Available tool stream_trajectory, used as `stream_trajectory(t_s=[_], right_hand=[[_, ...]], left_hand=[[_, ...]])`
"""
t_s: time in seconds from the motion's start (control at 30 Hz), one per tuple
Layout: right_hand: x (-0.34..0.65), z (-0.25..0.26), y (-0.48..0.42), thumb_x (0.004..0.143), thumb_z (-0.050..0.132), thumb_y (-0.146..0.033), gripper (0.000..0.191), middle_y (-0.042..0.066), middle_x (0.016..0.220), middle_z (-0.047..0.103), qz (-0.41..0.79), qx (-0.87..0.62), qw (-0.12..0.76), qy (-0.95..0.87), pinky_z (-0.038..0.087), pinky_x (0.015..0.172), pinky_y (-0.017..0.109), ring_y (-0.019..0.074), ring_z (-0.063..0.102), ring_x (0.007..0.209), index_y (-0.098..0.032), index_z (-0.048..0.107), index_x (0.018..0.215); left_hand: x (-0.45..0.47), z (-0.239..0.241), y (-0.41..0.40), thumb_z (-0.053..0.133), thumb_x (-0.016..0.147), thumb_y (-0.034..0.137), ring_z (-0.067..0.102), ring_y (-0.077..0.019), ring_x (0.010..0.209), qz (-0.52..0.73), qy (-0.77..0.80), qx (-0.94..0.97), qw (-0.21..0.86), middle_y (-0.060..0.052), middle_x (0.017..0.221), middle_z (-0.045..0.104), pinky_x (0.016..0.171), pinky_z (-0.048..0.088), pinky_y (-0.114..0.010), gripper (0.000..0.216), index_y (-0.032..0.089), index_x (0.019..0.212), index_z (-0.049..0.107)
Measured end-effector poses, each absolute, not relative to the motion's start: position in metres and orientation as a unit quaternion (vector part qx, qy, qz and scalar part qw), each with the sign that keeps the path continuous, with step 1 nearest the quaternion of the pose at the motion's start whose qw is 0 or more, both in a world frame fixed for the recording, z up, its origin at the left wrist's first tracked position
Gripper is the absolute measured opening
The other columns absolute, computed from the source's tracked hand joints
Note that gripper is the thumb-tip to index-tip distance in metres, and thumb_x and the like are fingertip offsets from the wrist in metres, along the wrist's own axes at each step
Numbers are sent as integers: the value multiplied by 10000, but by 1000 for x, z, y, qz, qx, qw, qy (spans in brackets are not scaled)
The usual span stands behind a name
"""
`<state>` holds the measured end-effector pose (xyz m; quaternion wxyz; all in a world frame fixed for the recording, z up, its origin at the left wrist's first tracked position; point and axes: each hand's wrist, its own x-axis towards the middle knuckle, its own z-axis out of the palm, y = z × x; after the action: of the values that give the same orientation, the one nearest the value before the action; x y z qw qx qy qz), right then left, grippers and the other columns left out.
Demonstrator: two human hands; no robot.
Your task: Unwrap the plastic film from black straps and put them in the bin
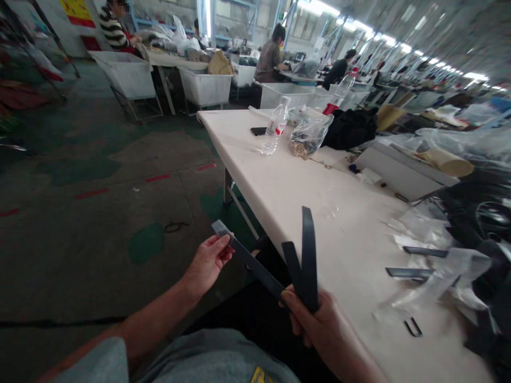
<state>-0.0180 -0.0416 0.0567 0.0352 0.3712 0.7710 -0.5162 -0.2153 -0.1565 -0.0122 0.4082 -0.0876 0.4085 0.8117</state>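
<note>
A long dark strap (pixel 257 268) stretches between my two hands over my lap. Near its far end, which looks pale and shiny, my left hand (pixel 209 263) pinches it between thumb and fingers. My right hand (pixel 311 319) is closed around the strap's other end. Two more dark strap ends, a tall one (pixel 309 250) and a shorter one (pixel 292 266), stick up out of the same fist. Whether these ends belong to one strap or to separate pieces, I cannot tell.
On the pale table (pixel 275 197) stand a plastic bottle (pixel 275 127) and a clear bag of metal parts (pixel 309 135). Dark strips (pixel 409 273) lie by plastic wrapping at right, near a black U-shaped buckle (pixel 412 327). White bins (pixel 205 85) and seated people are farther back.
</note>
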Motion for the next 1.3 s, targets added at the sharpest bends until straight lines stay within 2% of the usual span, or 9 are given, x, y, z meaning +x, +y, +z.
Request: stream_trajectory(t_s=[0.13,0.23,0.33,0.43,0.53,0.63,0.77,1.07,1.3], right_hand=[[-33,57,-46,883,499,-453,413,-34,458,521,-385,366,-5,847,283,444,242,109,454,431,-207,547,556],[-42,51,-48,899,468,-452,427,-29,471,548,-403,361,-7,841,306,450,239,112,479,432,-206,553,560],[-27,48,-49,905,447,-528,401,-29,551,613,-486,379,13,788,386,455,228,119,531,439,-202,662,813],[-1,48,-52,894,476,-534,428,-36,601,626,-535,395,20,747,421,458,226,126,551,461,-209,639,1121],[9,45,-56,900,470,-505,434,-40,571,602,-501,412,-20,761,404,453,234,132,535,448,-219,622,1189],[-1,38,-57,909,452,-439,383,-29,564,622,-434,404,-62,803,404,498,255,160,569,491,-241,632,1183],[-12,35,-55,881,455,-334,316,-16,564,623,-353,411,-40,840,383,537,272,183,587,528,-222,658,1095],[21,60,-68,830,466,-283,193,-50,438,508,-347,406,-37,845,317,444,247,145,466,402,-250,656,830],[-7,32,-71,860,467,-265,251,-19,525,603,-364,406,-60,836,388,529,251,156,573,500,-217,699,944]], left_hand=[[-185,-13,-156,852,650,185,634,-78,533,779,400,-88,476,-13,686,721,481,504,-144,216,115,813,730],[-168,-18,-156,845,661,160,653,-92,551,753,402,-98,511,-25,702,726,516,536,-163,211,105,826,725],[-176,-22,-155,802,711,134,628,-77,504,754,418,-127,491,1,630,693,466,510,-147,127,112,794,708],[-191,-24,-154,765,758,139,607,-54,476,760,424,-136,474,25,614,680,449,489,-126,81,135,781,688],[-187,-25,-153,774,757,161,626,-65,491,745,424,-133,497,19,625,683,458,497,-132,110,139,771,667],[-167,-25,-151,784,754,197,653,-92,516,720,420,-129,537,9,616,680,467,515,-153,154,141,733,642],[-159,-24,-147,772,765,205,669,-97,543,701,414,-126,567,9,633,690,497,533,-162,139,148,761,645],[-163,-34,-153,785,736,174,649,-91,514,659,448,-85,598,12,613,677,469,503,-152,144,142,758,646],[-132,-24,-156,856,653,245,642,-90,529,594,435,-16,677,-13,646,690,475,491,-146,245,110,777,693]])
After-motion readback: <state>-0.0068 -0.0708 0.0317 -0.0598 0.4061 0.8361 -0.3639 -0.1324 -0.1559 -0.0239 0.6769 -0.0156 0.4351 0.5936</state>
